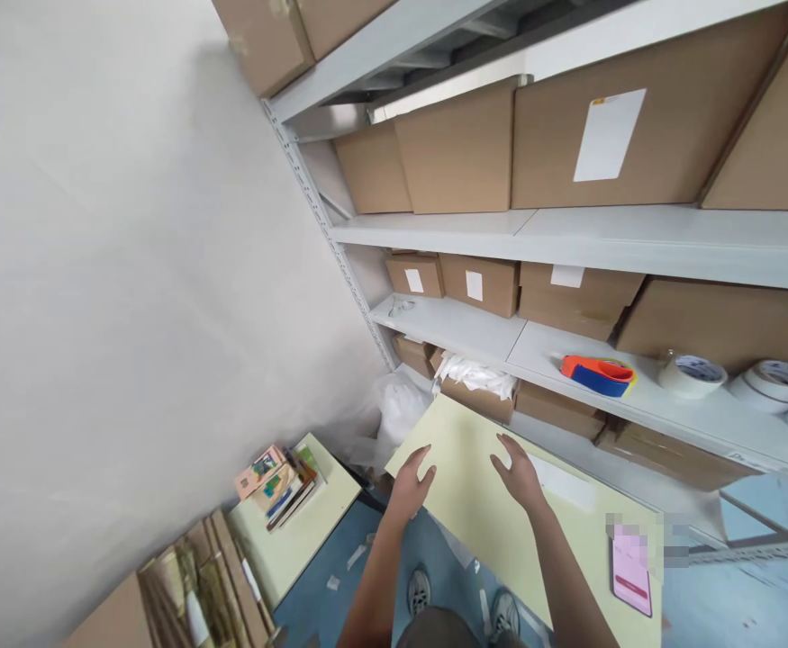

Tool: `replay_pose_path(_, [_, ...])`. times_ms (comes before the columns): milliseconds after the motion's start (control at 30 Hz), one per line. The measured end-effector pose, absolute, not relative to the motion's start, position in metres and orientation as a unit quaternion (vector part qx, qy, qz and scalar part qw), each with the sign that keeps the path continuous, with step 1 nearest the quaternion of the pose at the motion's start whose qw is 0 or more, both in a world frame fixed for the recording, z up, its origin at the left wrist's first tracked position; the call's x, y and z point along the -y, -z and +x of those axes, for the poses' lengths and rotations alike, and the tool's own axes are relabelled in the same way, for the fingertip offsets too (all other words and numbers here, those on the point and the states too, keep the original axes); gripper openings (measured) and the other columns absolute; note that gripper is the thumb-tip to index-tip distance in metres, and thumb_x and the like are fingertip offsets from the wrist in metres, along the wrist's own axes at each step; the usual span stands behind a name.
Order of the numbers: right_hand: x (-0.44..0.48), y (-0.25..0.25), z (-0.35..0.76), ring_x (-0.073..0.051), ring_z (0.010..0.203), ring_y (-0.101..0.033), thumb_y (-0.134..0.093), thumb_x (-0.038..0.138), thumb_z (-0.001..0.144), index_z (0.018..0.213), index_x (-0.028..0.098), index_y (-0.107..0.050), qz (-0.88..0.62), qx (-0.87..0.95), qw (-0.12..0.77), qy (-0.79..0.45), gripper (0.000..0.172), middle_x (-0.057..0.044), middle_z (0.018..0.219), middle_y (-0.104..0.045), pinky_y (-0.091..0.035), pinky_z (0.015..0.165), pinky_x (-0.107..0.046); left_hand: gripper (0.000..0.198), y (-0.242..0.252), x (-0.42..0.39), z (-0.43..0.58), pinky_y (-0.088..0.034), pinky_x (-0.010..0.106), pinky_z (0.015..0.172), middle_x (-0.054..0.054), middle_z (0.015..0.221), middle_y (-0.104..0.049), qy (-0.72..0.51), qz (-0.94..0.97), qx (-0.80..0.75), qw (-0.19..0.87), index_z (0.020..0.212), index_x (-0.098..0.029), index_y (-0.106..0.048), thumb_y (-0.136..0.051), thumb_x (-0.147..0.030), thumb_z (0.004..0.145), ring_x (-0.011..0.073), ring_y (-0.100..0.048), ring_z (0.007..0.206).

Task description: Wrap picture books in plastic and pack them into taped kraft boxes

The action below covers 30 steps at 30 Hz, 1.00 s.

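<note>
My left hand (410, 481) hovers at the near left edge of a pale yellow table (465, 522), fingers spread, holding nothing. My right hand (519, 472) is over the same tabletop a little to the right, also spread and empty. A white paper slip (562, 483) lies on the table just right of my right hand. A pink phone (629, 573) lies further right near the table's front edge. My shoes (421, 589) show below on the blue floor.
Grey metal shelving (569, 236) with several cardboard boxes stands behind the table. On one shelf lie a red-blue tape dispenser (597, 374) and tape rolls (694, 373). A second small table (299, 531) at left bears stacked books (278, 481). Flattened cardboard (191, 585) leans by the wall.
</note>
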State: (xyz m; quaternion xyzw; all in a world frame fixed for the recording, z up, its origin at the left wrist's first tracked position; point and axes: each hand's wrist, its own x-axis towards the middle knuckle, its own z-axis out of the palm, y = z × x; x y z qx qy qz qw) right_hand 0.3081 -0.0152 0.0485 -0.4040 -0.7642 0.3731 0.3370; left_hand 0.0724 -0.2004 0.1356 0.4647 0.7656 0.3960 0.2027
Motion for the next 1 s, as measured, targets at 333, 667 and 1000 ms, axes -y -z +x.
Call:
replay_pose_path(333, [0.063, -0.074, 0.207, -0.032, 0.141, -0.059, -0.054, 0.051, 0.1, 0.143, 0.024, -0.066, -0.301, 0.834, 0.256, -0.385, 0.053, -0.012, 0.149, -0.066, -0.046, 0.122, -0.058, 0.055, -0.126, 0.269, 0.01, -0.046, 0.051, 0.123, 0.012, 0.15, -0.066, -0.438, 0.451, -0.758, 0.174, 0.145, -0.022, -0.066, -0.067, -0.037, 0.092, 0.0296, -0.061, 0.141])
replay_pose_path(667, [0.206, -0.071, -0.019, -0.032, 0.149, -0.051, -0.053, 0.045, 0.101, 0.15, 0.023, -0.061, -0.12, 0.9, 0.147, -0.392, 0.055, -0.014, 0.158, -0.057, -0.04, 0.126, -0.057, 0.055, -0.099, 0.467, -0.137, -0.05, 0.054, 0.117, 0.017, 0.152, -0.063, -0.477, 0.274, -0.831, 0.084, 0.148, -0.02, -0.061, -0.064, -0.039, 0.096, 0.0293, -0.059, 0.143])
replay_pose_path(1000, [0.319, -0.068, -0.174, -0.034, 0.157, -0.038, -0.056, 0.042, 0.1, 0.157, 0.022, -0.055, -0.009, 0.921, 0.082, -0.381, 0.06, -0.014, 0.166, -0.046, -0.033, 0.13, -0.056, 0.053, -0.08, 0.604, -0.212, -0.056, 0.05, 0.108, 0.019, 0.151, -0.063, -0.517, 0.081, -0.851, 0.038, 0.147, -0.019, -0.063, -0.066, -0.038, 0.097, 0.0317, -0.064, 0.135])
